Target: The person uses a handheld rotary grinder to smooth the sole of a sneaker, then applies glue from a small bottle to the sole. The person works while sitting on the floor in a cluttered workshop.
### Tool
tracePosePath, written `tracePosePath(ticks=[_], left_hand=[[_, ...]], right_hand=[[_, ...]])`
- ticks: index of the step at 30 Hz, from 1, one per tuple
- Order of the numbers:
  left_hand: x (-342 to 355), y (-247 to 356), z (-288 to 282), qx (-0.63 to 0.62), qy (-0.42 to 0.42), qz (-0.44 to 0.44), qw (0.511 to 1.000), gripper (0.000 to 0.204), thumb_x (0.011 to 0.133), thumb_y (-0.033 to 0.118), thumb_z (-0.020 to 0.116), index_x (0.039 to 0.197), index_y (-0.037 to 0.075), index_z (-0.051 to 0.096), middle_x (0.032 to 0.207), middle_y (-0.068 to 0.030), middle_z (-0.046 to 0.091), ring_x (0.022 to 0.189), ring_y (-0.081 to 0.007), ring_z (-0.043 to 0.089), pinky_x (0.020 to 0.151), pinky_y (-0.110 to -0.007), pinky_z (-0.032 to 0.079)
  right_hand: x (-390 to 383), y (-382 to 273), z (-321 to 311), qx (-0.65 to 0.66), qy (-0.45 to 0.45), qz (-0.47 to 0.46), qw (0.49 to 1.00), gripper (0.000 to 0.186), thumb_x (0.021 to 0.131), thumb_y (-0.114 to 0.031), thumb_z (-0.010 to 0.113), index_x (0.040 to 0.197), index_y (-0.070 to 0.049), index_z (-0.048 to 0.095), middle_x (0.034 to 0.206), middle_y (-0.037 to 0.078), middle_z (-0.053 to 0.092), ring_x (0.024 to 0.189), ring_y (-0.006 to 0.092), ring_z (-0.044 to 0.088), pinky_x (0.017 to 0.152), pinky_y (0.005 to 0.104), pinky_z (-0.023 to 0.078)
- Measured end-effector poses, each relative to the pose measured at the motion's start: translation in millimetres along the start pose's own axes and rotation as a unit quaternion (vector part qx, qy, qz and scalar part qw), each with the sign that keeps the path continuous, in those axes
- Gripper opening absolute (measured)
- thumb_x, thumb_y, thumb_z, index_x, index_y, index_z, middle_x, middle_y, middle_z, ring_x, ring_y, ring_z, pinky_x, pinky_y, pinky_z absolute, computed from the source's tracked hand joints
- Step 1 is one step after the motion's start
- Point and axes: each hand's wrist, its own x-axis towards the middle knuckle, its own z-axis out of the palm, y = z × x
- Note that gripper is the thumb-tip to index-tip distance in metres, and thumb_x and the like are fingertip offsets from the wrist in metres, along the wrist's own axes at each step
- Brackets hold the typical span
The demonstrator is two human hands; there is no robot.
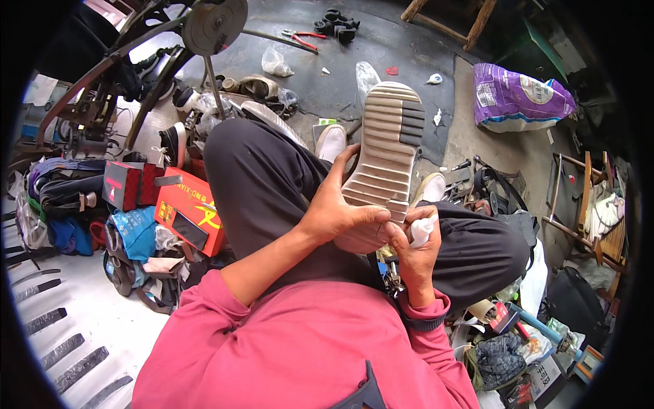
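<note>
A shoe (385, 146) is held sole up above my lap. Its pale ribbed sole has a dark patch along the upper right side. My left hand (337, 208) grips it from the left, fingers behind it and thumb across the lower part. My right hand (417, 255) is closed around a small white object (422, 232), perhaps a bottle or a wad; its exact kind is unclear. The right thumb meets the sole's edge close to my left thumb. The shoe's upper is mostly hidden behind the sole.
A treadle-like machine with a wheel (214, 26) stands at the far left. Red-handled pliers (300, 41) lie on the dark mat. To the left sit a red box (192, 208) and bags; a purple sack (521, 97) is at the far right. Tools and scraps crowd the right.
</note>
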Motion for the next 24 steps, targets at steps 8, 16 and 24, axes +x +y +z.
tracePosePath(ticks=[8,16,24], left_hand=[[-3,-11,1,0.133,0.048,0.108,0.984,0.120,0.070,0.030,0.100,0.163,0.000,0.030,0.149,-0.0196,0.056,0.135,-0.0271,0.059,0.114,-0.038,0.046],[-3,-13,-3,0.066,0.014,0.089,0.994,0.107,0.081,0.021,0.094,0.163,0.004,0.028,0.147,-0.0177,0.053,0.135,-0.0252,0.056,0.114,-0.038,0.046],[1,1,-5,-0.045,0.066,0.120,0.990,0.085,0.094,0.013,0.083,0.161,0.000,0.031,0.146,-0.0202,0.055,0.133,-0.0270,0.058,0.115,-0.038,0.045]], right_hand=[[-1,-4,-4,0.000,0.034,0.059,0.998,0.021,0.100,-0.006,0.075,0.113,-0.004,0.059,0.094,0.002,0.070,0.073,0.0041,0.060,0.062,0.0208,0.048],[-3,-9,13,-0.050,0.088,0.038,0.994,0.019,0.099,-0.008,0.077,0.110,-0.003,0.062,0.091,0.001,0.069,0.073,0.0047,0.062,0.061,0.0214,0.050],[21,-17,30,-0.075,0.083,-0.005,0.994,0.018,0.099,-0.010,0.078,0.111,-0.001,0.068,0.081,-0.001,0.067,0.064,0.0056,0.059,0.055,0.0223,0.047]])
